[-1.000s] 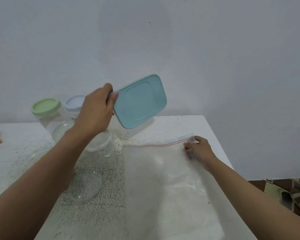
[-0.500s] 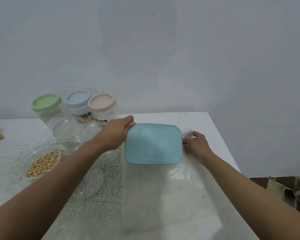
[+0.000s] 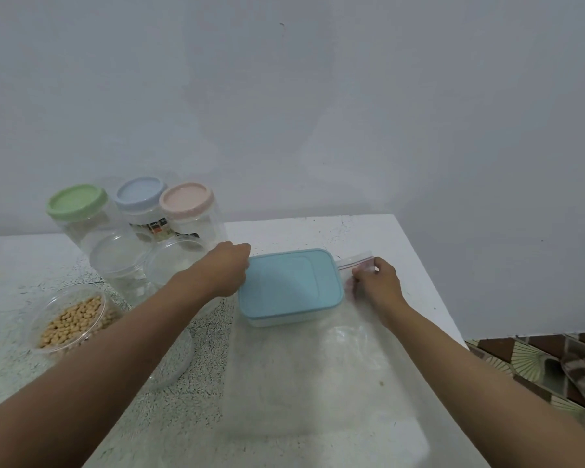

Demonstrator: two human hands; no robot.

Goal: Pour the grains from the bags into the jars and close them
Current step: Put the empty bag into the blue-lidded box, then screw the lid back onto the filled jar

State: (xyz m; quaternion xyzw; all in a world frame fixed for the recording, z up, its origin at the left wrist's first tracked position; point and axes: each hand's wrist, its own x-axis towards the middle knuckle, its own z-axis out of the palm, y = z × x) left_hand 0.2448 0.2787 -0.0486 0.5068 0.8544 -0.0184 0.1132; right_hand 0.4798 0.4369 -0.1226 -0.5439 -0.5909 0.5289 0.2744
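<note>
Now our left hand (image 3: pixel 227 268) grips the lidded box (image 3: pixel 291 285) by its left edge, atop the flat bag (image 3: pixel 318 383) on the surface (image 3: pixel 368 231). Our right hand (image 3: pixel 379 285) pinches the bag's zip corner. The closing step seems done, so next we likely slide the bag free.

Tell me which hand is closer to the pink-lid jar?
Left. The left hand sits just in front of the pink-lidded jar; the right hand is across the blue box, pinching the bag.
</note>
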